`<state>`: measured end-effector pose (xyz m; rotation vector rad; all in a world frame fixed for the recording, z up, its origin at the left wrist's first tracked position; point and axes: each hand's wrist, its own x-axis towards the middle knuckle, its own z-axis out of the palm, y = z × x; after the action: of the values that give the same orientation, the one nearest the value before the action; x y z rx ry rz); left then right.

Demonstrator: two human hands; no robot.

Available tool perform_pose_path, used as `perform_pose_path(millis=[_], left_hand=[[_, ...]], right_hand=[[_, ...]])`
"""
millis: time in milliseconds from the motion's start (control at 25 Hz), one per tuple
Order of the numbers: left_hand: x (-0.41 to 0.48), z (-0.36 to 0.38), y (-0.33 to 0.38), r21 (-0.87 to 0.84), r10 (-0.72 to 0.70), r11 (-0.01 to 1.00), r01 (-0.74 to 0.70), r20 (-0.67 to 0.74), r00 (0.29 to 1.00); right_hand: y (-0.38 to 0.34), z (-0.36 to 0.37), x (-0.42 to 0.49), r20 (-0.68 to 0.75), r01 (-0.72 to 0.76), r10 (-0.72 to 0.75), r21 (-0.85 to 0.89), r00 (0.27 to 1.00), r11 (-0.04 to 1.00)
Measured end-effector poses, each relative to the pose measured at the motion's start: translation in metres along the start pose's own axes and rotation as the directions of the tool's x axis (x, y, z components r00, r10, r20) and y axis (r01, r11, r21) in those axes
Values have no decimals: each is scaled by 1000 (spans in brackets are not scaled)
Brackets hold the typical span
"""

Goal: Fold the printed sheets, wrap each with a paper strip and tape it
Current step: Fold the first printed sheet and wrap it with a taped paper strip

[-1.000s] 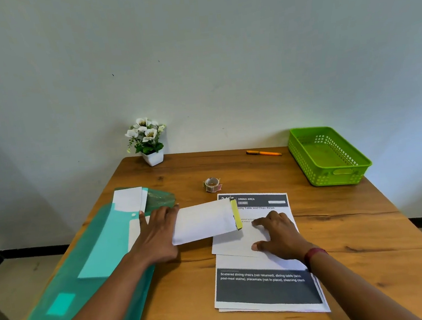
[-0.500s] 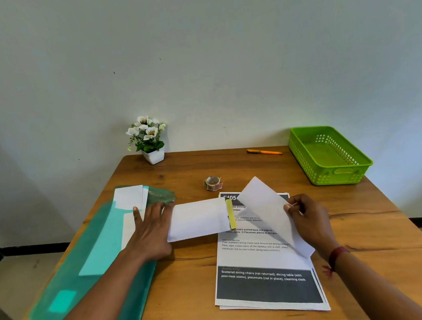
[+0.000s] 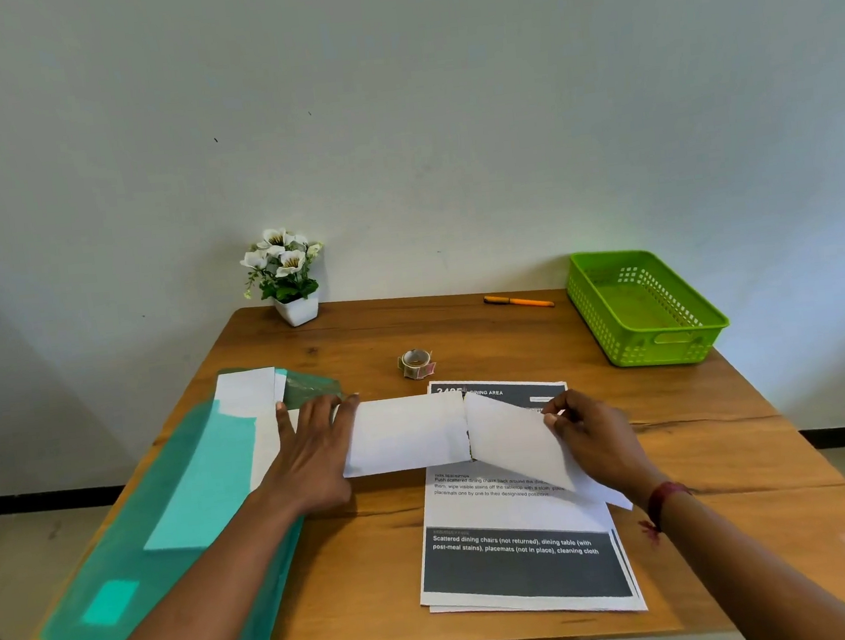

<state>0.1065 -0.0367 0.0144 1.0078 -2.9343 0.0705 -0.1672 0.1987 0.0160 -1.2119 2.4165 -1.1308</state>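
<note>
A folded white sheet (image 3: 406, 440) lies across the table's middle. My left hand (image 3: 314, 449) presses flat on its left end. My right hand (image 3: 588, 427) pinches the edge of a second white paper piece (image 3: 514, 440), which tilts down to the right and meets the folded sheet's right end. Under them lies a stack of printed sheets (image 3: 520, 553) with dark header and footer bands. A small roll of clear tape (image 3: 415, 363) stands behind the papers.
A teal translucent folder (image 3: 172, 524) with white paper strips (image 3: 246, 391) on it covers the left side. A green plastic basket (image 3: 641, 306) sits back right, an orange pen (image 3: 518, 301) and a white flower pot (image 3: 288, 276) near the wall.
My right hand lifted a white paper off the printed stack and brought it left to the folded sheet's right end. The yellow strip there is now hidden. My left hand stayed.
</note>
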Motion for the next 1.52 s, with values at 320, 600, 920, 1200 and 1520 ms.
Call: perform_pose_path(millis=[320, 600, 920, 1200, 1520], left_hand=[[-2, 10, 8, 19, 55, 998, -56, 12, 998], [-5, 17, 20, -34, 43, 999, -42, 36, 998], [-15, 22, 8, -69, -8, 998, 10, 24, 1000], [-10, 18, 10, -82, -35, 996, 37, 24, 999], [-5, 17, 26, -76, 9, 997, -8, 14, 1000]], right_hand=[[-10, 6, 10, 58, 91, -82, -187, 995, 978], [-15, 30, 9, -134, 150, -163, -102, 977, 983], [46, 30, -27, -423, -158, 358, 438, 832, 885], [49, 41, -38, -406, -170, 423, 528, 810, 832], [28, 47, -42, -141, -154, 483, 840, 864, 520]])
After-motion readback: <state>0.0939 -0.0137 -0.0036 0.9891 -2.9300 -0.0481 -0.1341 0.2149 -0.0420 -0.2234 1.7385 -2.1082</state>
